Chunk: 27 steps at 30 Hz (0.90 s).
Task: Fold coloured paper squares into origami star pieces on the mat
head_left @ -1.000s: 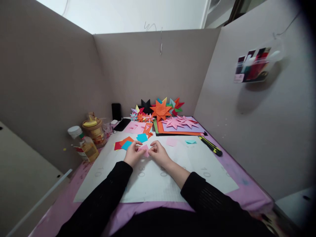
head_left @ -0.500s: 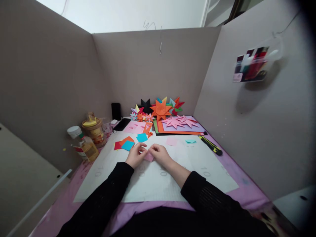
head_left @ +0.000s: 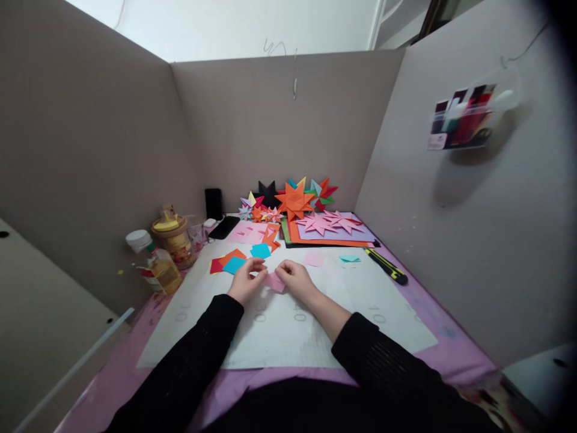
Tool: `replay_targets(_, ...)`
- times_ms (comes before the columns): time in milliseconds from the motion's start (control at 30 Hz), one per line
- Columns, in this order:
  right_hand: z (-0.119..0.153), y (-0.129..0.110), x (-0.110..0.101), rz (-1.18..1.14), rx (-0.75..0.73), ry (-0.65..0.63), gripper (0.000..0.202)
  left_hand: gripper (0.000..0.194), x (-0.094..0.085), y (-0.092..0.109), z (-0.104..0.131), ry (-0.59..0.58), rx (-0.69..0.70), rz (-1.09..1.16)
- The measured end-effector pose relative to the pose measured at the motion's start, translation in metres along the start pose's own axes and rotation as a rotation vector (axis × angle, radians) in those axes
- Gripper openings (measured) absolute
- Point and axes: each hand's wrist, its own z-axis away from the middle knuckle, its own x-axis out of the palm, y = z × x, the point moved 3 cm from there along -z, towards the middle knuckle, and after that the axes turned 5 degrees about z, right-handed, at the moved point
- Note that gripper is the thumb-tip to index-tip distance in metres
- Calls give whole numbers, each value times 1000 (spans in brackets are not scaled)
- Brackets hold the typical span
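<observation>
A small piece of pink paper (head_left: 276, 283) is held above the white sheet between my two hands. My right hand (head_left: 293, 278) pinches its right upper edge. At the paper's left side is my left hand (head_left: 247, 278), thumb and forefinger closed on or very near the edge. Just left of that hand lie blue, orange and red paper squares (head_left: 234, 265), with another blue square (head_left: 260, 251) behind. Beyond my right hand rest a flat pink square (head_left: 314, 258) and a folded light-green paper (head_left: 350, 258).
Paper stars (head_left: 295, 201) stand at the back beside stacked coloured sheets (head_left: 336, 233). A yellow-black box cutter (head_left: 386, 266) lies at the right. Jars and a bottle (head_left: 157, 267) stand left, near a phone (head_left: 224, 228). Grey panels (head_left: 288, 120) surround the table.
The pink paper has turned and shifted slightly right between my hands. My hands have drawn a little apart, showing more of it. The camera view has shifted slightly.
</observation>
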Motion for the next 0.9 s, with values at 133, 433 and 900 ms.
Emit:
replay_targets(133, 4, -1, 5, -13, -10, -51, 15, 28, 5, 3, 2, -102, -10, 53)
replay_targets(433, 6, -2, 10, 182, -77, -109, 20, 26, 2, 5, 1, -100, -7, 60)
replay_targets(900, -1, -1, 3, -120, -21, -74, 21, 31, -5, -6, -4, 25, -142, 324)
